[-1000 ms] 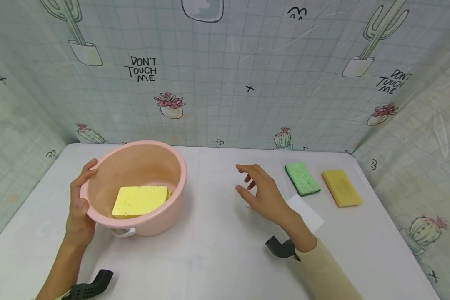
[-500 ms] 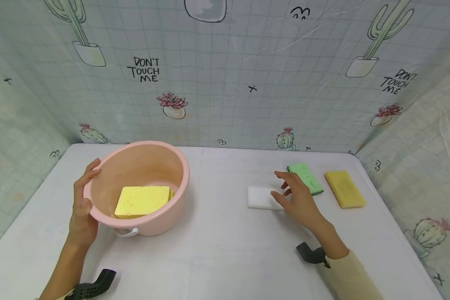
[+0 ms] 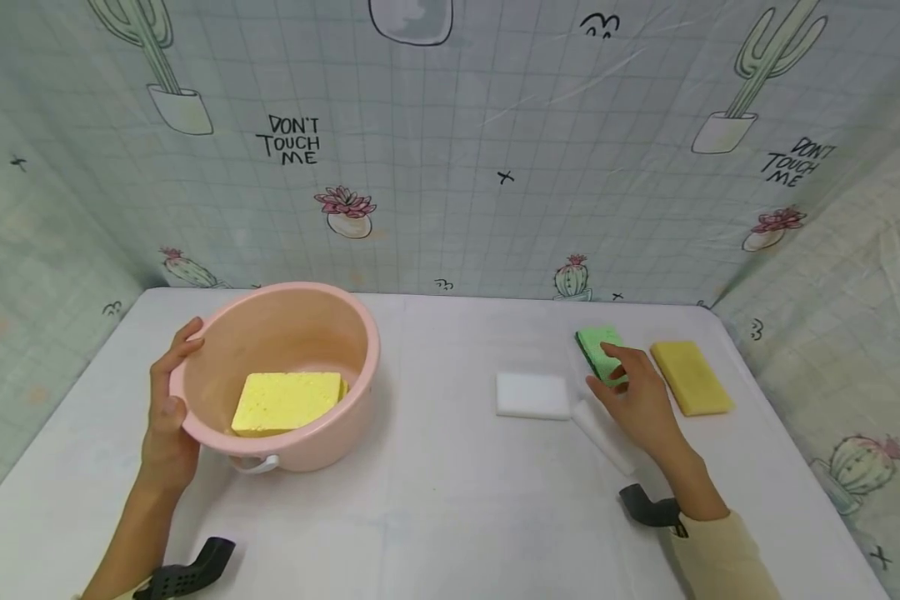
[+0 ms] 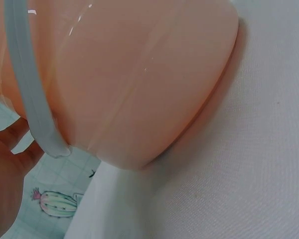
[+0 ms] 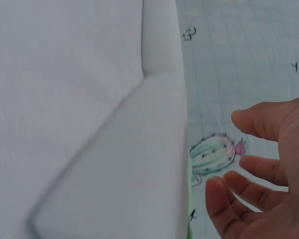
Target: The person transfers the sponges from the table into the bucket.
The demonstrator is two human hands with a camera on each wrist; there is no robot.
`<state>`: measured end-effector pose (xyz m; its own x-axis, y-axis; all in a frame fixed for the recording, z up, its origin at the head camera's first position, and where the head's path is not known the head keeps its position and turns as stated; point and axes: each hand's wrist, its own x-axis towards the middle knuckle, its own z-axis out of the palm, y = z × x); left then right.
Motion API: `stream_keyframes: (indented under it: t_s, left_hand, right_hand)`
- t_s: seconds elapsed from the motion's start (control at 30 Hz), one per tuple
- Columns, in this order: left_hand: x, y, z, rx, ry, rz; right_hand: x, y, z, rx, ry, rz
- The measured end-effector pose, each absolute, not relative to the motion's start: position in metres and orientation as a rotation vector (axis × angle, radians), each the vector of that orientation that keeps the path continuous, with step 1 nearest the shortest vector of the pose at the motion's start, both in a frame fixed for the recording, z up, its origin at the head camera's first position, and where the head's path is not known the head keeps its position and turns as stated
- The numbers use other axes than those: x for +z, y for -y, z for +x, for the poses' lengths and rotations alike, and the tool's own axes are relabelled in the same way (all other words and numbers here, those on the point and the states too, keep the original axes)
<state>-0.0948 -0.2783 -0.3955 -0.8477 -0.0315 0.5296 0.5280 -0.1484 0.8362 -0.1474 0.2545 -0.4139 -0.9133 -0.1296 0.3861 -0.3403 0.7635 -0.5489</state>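
Note:
In the head view, my left hand (image 3: 172, 425) grips the left rim of a pink bucket (image 3: 322, 446). The left wrist view shows the bucket's white handle (image 4: 30, 74) hanging beside my fingers. Inside the bucket lies a light yellow sponge (image 3: 285, 404), with another yellow edge just behind it. My right hand (image 3: 641, 408) is held over the right part of the table, fingers loosely bent with nothing between them. It partly covers a green sponge (image 3: 598, 343) and a white block (image 3: 600, 437). Another white block (image 3: 532, 396) lies flat left of it.
A darker yellow sponge (image 3: 692, 379) lies on the far right of the white-covered table (image 3: 435, 500). Behind and beside the table hangs a cactus-printed curtain (image 3: 435, 208).
My right hand has moved rightward, from mid-table to near the green sponge. The left white block now shows in full where that hand was. My left hand and the bucket have stayed put.

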Motion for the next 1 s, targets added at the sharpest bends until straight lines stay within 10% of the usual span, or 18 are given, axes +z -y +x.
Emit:
stream_keyframes:
  t_s: [1.0]
  left_hand:
    - [-0.395,0.279,-0.094,-2.073,1.753,-0.543]
  right_hand:
    - [-0.43,-0.282,-0.151,0.94,2.807,-0.17]
